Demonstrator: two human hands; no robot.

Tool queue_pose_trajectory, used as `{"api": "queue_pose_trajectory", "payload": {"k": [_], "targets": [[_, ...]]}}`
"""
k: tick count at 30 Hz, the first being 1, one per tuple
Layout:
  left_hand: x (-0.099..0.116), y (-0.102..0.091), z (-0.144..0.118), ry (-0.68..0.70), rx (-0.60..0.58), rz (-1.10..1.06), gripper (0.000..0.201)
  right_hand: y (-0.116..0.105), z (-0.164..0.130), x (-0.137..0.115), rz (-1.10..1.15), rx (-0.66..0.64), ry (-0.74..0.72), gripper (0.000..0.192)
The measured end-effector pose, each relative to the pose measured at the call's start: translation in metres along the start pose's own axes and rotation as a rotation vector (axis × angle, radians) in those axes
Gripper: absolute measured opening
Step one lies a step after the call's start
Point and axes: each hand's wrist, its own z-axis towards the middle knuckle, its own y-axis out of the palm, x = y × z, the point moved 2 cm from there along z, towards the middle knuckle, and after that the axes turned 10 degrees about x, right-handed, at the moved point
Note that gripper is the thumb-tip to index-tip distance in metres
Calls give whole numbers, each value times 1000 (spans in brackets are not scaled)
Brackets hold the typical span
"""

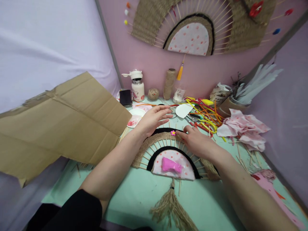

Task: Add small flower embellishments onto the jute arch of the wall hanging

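1. Head view, nearest you: a jute tassel [171, 205] hangs at 6 o'clock off the woven fan [144, 154], which lies flat on the mint table [134, 195]. Treat the tassel as soft and loose; it looks a poor place to grip.

2. At the fan's centre, a pink bow [171, 165] sits on the spotted half-round panel [185, 171], ringed by a black band. It probably adds almost no weight.

3. Your right hand [198, 142] rests on the woven arc at about 1 o'clock, fingers curled narrow, tips touching a small pink flower [173, 132] on the rim. Whether they pinch it cannot be told.

4. Your left hand [154, 118] hovers over the rim at 11 o'clock, fingers spread wide, holding nothing.

5. The fan itself looks light and fairly stiff but fragile: thin wooden spokes [154, 150] show between the bands and could snap. The woven jute arc or the padded centre seems the safest hold.

6. Farther off, at 1 o'clock, a heap of coloured pipe cleaners [207, 115]; at 3 o'clock, crumpled spotted fabric [243, 128]; at 9 o'clock, a cardboard sheet [60, 125].

7. Farthest, at 12 o'clock: a white flask [137, 86] and a twine spool [169, 82] against the pink wall.
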Motion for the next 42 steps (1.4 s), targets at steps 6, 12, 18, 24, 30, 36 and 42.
{"api": "queue_pose_trajectory", "payload": {"k": [6, 12, 18, 24, 30, 36, 42], "targets": [[-1, 0, -2, -49, -20, 99, 14, 5, 1, -2, 2, -22, -16, 54], [-5, 0, -3, -62, -73, 167, 22, 12, 5, -3, 17, -4, -47, 55], [-4, 0, -3, -51, -79, 206, 26, 7, 3, -1, 22, 49, -36, 53], [-3, -1, -3, -27, -76, 226, 24, 11, 4, -6, 25, -34, -21, 68], [-1, -2, -4, -8, -95, 240, 25, 12, 5, -10, 9, -38, -7, 72], [-1, -2, -4, 0, -100, 238, 25, 8, 5, -14, -16, -20, -1, 65], [0, -1, -4, -3, -98, 240, 25, 7, 6, -16, -22, -20, 1, 63]]}}
